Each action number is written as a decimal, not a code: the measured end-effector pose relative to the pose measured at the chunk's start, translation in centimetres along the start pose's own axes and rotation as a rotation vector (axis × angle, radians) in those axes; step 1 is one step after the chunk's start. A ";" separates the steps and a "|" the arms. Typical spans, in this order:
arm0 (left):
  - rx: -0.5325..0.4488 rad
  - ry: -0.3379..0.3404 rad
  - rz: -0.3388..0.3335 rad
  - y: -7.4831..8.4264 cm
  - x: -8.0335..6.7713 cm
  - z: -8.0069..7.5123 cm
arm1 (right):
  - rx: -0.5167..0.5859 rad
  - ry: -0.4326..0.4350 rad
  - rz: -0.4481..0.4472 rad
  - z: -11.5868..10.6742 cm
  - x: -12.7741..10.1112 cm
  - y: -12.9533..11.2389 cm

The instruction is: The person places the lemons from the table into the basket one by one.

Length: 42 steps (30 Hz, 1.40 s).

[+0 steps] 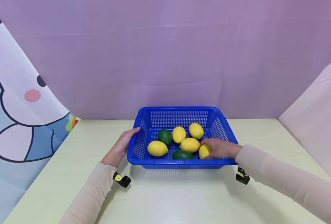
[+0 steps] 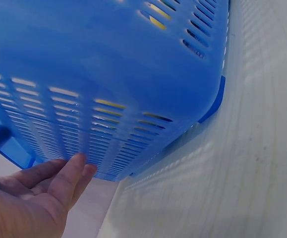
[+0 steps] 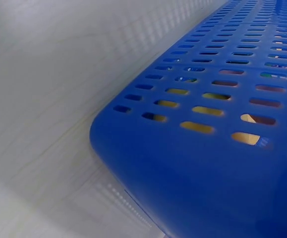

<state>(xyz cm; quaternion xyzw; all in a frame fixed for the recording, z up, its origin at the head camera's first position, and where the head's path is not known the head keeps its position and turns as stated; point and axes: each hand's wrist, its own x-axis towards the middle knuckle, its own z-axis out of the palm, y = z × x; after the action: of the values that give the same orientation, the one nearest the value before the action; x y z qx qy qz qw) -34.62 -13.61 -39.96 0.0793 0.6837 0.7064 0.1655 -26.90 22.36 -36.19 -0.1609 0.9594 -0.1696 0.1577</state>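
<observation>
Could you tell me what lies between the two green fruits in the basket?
Head view: a yellow lemon lies partly between the green fruits in the basket.

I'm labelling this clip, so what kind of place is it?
Probably a staged indoor tabletop set: a pale table, a plain purple backdrop and a cartoon-print sheet around a blue basket.

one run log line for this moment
left hand: rests on basket side | right hand: grips lemon in basket | limes: untouched
</observation>
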 end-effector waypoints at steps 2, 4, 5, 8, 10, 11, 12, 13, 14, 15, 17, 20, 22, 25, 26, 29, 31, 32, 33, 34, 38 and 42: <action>-0.005 0.000 0.000 0.0 0.0 0.0 | 0.003 -0.003 0.006 0.0 0.0 0.0; -0.002 -0.001 -0.002 0.1 0.1 0.0 | 0.006 -0.005 0.010 0.0 -0.1 0.0; 0.001 0.002 -0.003 0.1 0.1 0.0 | 0.009 -0.007 0.014 0.0 -0.1 -0.1; 0.012 0.003 -0.005 0.1 0.0 0.0 | 0.013 -0.013 0.025 0.0 -0.2 -0.2; 0.018 0.003 -0.006 0.1 0.0 0.0 | 0.013 -0.017 0.031 0.0 -0.3 -0.2; 0.019 0.004 -0.005 0.1 0.0 0.0 | 0.013 -0.019 0.032 0.0 -0.3 -0.3; 0.019 0.004 -0.006 0.1 0.0 0.0 | 0.013 -0.021 0.034 -0.1 -0.4 -0.3; 0.016 0.007 -0.008 0.0 0.0 0.0 | 0.012 -0.023 0.035 -0.1 -0.5 -0.4; 0.016 0.005 -0.008 0.0 0.1 0.0 | 0.013 -0.024 0.037 -0.1 -0.6 -0.4; 0.016 0.004 -0.008 0.0 0.1 0.0 | 0.013 -0.026 0.039 -0.2 -0.8 -0.5; 0.014 0.005 -0.009 0.0 0.1 0.0 | 0.014 -0.027 0.041 -0.3 -1.0 -0.6; 0.016 0.000 -0.009 0.0 0.1 -0.1 | 0.020 -0.023 0.045 -0.6 -1.3 -0.7; 0.015 -0.003 -0.010 0.0 0.1 -0.1 | 0.028 -0.018 0.053 -0.9 -1.5 -0.8; 0.011 -0.009 -0.010 0.0 0.0 -0.1 | 0.050 0.000 0.063 -1.4 -1.7 -0.8; 0.009 -0.010 -0.009 0.0 0.0 -0.1 | 0.055 0.006 0.062 -1.6 -1.8 -0.7; 0.002 -0.012 -0.007 0.0 0.1 -0.1 | 0.075 0.025 0.051 -2.2 -2.2 -0.6; -0.001 -0.015 -0.007 0.0 0.1 -0.1 | 0.082 0.035 0.037 -2.5 -2.4 -0.4; -0.003 -0.016 -0.008 0.0 0.1 -0.1 | 0.090 0.040 0.028 -2.7 -2.6 -0.3; -0.005 -0.017 -0.009 0.0 0.1 -0.1 | 0.098 0.046 0.022 -2.8 -2.7 -0.2; -0.005 -0.017 -0.010 0.0 0.1 -0.1 | 0.107 0.054 0.014 -3.0 -2.8 -0.1; -0.006 -0.021 -0.012 0.0 0.1 -0.1 | 0.188 0.079 -0.006 -3.6 -3.5 0.4; -0.006 -0.015 -0.011 0.0 0.1 -0.2 | 0.302 0.107 -0.025 -4.2 -4.1 1.1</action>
<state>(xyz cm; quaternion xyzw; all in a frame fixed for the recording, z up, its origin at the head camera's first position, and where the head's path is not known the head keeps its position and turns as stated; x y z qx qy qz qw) -34.74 -13.77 -39.98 0.0807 0.6807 0.7068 0.1748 -25.00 26.01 -31.89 -0.1383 0.9279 -0.3222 0.1269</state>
